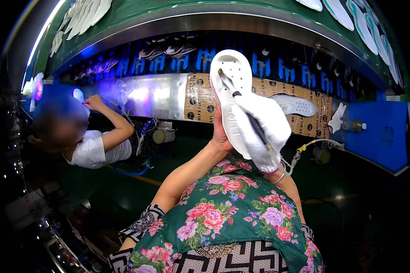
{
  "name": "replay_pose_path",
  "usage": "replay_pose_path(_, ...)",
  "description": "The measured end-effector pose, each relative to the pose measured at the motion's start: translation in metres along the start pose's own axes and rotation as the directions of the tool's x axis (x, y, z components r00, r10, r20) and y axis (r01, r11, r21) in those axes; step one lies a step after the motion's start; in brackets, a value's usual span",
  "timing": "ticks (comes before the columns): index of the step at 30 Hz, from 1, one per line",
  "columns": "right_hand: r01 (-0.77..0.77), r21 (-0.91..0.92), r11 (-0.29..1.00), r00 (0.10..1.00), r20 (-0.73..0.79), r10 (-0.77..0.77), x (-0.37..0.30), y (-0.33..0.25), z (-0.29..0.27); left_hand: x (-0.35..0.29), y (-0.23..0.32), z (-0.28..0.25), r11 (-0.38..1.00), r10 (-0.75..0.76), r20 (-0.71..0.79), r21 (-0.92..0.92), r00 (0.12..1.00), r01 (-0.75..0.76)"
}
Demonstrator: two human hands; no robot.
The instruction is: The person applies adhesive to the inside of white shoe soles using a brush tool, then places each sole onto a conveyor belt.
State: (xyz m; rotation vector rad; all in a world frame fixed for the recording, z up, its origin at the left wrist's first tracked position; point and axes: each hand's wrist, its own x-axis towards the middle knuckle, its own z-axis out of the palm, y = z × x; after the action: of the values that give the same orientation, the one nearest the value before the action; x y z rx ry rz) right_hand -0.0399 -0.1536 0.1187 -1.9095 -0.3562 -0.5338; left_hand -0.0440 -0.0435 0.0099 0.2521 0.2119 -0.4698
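A white shoe sole [233, 61] with small holes stands raised in front of me, its toe end pointing away. My left hand [220, 129] is bare and closed around its left edge, fingers hidden behind it. My right hand [265, 123], in a white knit glove, grips a brush [255, 125] with a dark handle. The brush's bristle tip touches or hovers just over the sole's upper area; which of these I cannot tell. Beyond my right hand, a second pale sole [299, 106] lies on a printed cardboard sheet [199, 98].
A metal bench [168, 93] runs across, with blue holders [157, 63] and shoes behind it. White soles lie on the green upper shelf [136, 12]. On the right are a bottle [359, 125], a blue panel [373, 134] and a hose [298, 152]. A co-worker [95, 148] is at the left.
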Motion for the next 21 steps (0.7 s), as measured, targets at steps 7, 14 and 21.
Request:
replay_pose_path(7,-0.031,0.044,0.999,0.999,0.014,0.03,-0.006,0.0,0.001,0.008,0.006,0.003,1.0,-0.003,0.056,-0.024,0.998,0.005)
replay_pose_path(14,0.104,-0.003,0.995,0.991,0.079,-0.103,-0.016,0.012,0.005,0.011,0.007,-0.016,0.998,0.037,0.135,-0.054,0.99,-0.03)
replay_pose_path(21,0.064,-0.076,0.995,0.988,0.143,-0.053,-0.027,0.019,0.005,0.013,0.02,-0.007,0.998,0.067,0.18,0.006,0.981,-0.069)
